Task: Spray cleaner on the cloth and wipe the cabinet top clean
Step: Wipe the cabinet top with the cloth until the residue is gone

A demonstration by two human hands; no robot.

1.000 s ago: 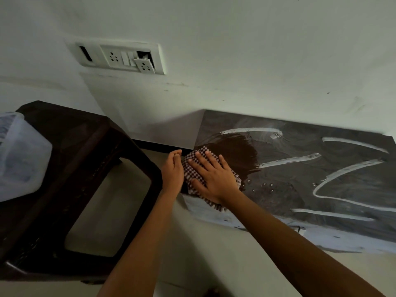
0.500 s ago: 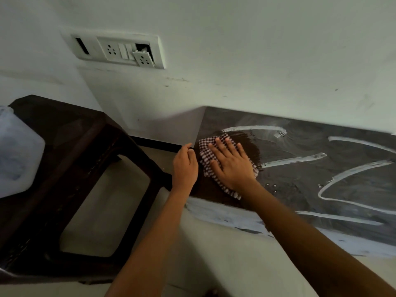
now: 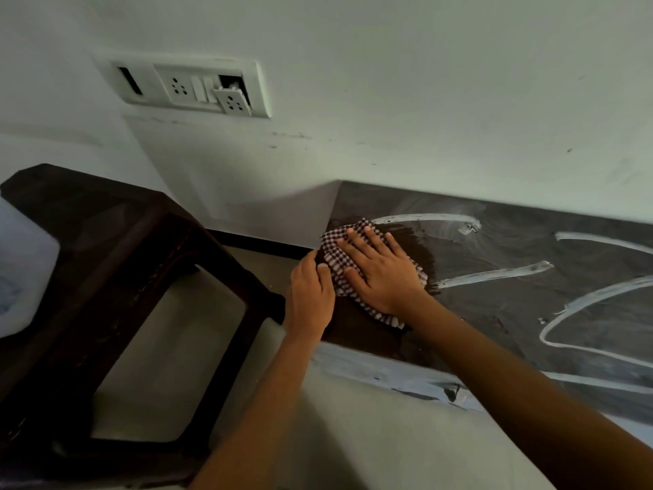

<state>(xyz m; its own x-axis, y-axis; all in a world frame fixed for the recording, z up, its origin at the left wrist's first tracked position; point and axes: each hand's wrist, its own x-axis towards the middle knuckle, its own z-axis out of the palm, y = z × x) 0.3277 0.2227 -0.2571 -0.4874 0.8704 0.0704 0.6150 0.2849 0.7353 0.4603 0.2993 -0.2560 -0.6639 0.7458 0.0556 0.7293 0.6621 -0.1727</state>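
**Left corner wiped, most of the tabletop still streaked**

Nearest the camera, two bare forearms reach forward to the left end of the dark cabinet tabletop [image 3: 494, 313]. The left hand [image 3: 309, 298] sits at the tabletop's left edge, its fingers [image 3: 311, 267] held close together and curled over that edge, the thumb tip touching the hem of the cloth [image 3: 339, 277]. It looks to be steadying rather than wiping — whether it pinches the fabric I cannot tell.

Just to the right of those fingers, the right hand [image 3: 381, 274] lies flat on the checked cloth, its fingers [image 3: 353, 238] spread and pressed down, pointing toward the wall. The cloth is bunched under the palm, a frill of it showing below the wrist and a corner beyond the fingertips.

Around and just behind the right hand's fingers the surface is a darker, damp-looking brown patch [image 3: 417, 252], which I judge to be the part already wiped. No spray bottle is in view, so the spraying step seems done.

Further right of the fingers, well apart from them, pale white streaks [image 3: 494, 274] cross the grey surface, and one runs just past the fingertips toward the wall. A whitish smear also lines the front edge [image 3: 371, 369] below the hands. By this showing the wiping is at an early stage — most of the top remains.
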